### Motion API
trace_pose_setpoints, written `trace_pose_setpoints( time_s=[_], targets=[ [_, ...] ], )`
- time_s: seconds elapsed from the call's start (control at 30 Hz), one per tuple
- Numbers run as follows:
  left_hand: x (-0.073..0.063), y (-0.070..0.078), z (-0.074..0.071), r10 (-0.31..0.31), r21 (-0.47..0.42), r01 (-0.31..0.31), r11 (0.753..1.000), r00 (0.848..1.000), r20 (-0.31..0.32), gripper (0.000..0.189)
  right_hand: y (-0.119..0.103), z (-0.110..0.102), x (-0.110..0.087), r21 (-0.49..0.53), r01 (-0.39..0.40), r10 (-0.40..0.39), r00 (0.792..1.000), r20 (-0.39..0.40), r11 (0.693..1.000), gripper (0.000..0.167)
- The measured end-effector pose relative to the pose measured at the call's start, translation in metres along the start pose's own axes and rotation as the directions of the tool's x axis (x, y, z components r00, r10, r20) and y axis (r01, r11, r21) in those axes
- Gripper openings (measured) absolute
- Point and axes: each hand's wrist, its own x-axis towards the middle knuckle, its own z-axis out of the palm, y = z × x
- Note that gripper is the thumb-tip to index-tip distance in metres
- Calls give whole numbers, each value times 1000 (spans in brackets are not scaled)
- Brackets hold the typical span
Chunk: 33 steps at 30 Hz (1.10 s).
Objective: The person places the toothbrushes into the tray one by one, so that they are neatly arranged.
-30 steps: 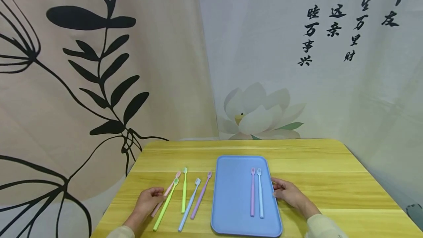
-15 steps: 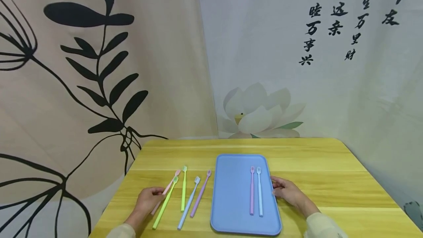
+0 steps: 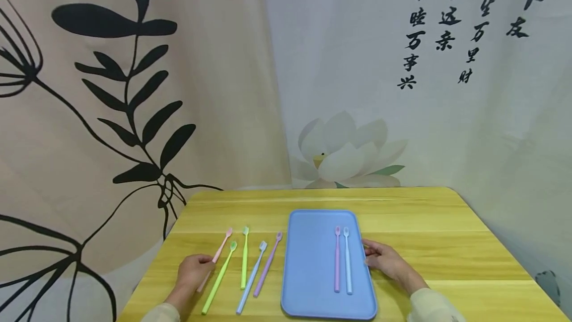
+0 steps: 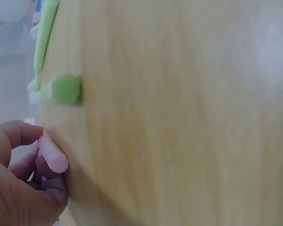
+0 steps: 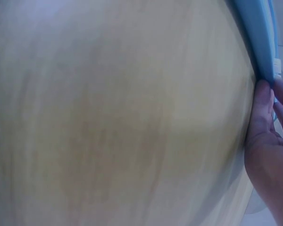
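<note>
My left hand pinches a pink toothbrush between thumb and fingers; its handle end pokes out from the fingers in the left wrist view. Just right of it lies a green toothbrush, apart from the pink one. A blue tray sits right of the middle, holding a purple toothbrush and a blue toothbrush side by side. At the tray's right edge, my right hand grips the rim with thumb and fingers.
Between the left hand and the tray lie a second green toothbrush, another blue toothbrush and another purple toothbrush. All rest on a yellow wood-grain table. A printed curtain hangs behind the table's far edge.
The pink toothbrush has shifted left in my left hand, opening a gap from the green one it had overlapped. My right hand stays on the tray rim. The head view has turned slightly.
</note>
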Motion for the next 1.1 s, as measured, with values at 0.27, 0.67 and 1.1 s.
trace_pose_setpoints(
  time_s=[0.27, 0.67, 1.1],
  targets=[
    [7, 2, -18, -67, -83, 62, 995, 996, -55, 29, -5, -1, 3, -45, -23, 21, 999, -39, 999, 59],
    [3, 23, -17, -41, -178, 30, 984, 997, -60, 30, 1, -2, 1, -11, 5, -5, 1000, 13, 1000, 61],
    [-1, 55, 0, -22, -354, 12, 935, 999, -23, 28, -1, 0, 0, -17, 3, -3, 1000, 12, 1000, 60]
  ],
)
